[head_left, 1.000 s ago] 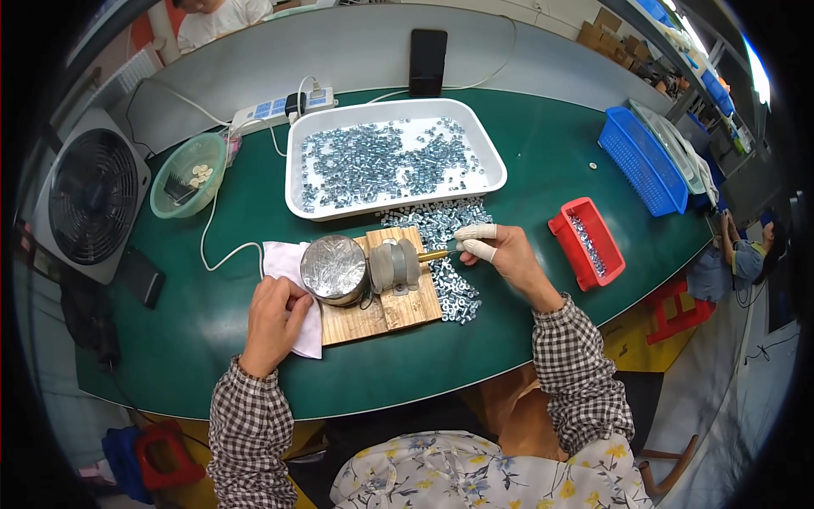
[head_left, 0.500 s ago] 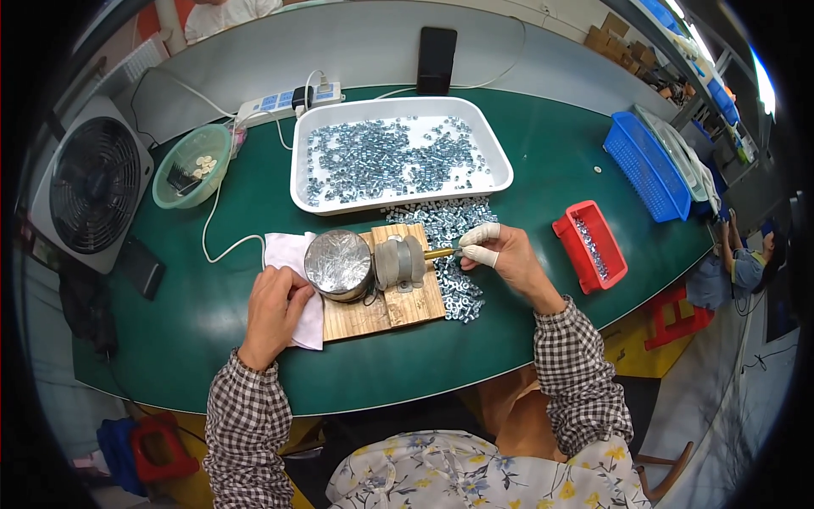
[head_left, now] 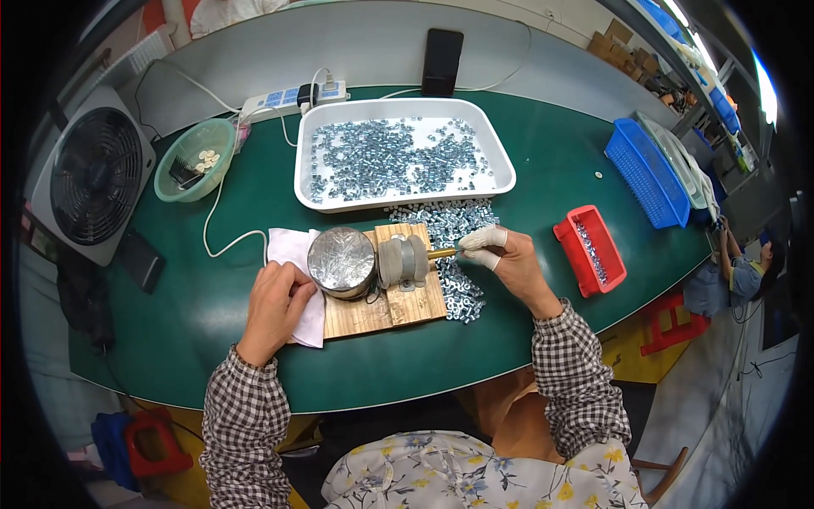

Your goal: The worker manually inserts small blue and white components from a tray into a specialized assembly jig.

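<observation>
Head view. We see the left hand (head_left: pixel 275 305) lying loosely curled, holding nothing, on a white cloth (head_left: pixel 298 270) at 9 o'clock from the motor unit (head_left: pixel 365 263), which sits on a wooden board (head_left: pixel 398 305). The right hand (head_left: pixel 507 265), its fingertips covered in white, pinches narrowly at the brass shaft tip (head_left: pixel 443 253) at 3 o'clock of the motor. Loose metal nuts (head_left: pixel 454 222) lie beside the board; a white tray (head_left: pixel 500 161) of nuts stands at 12 o'clock.

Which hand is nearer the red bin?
Right. The right hand is just left of the red bin; the left hand rests on the white cloth, across the wooden board.
</observation>
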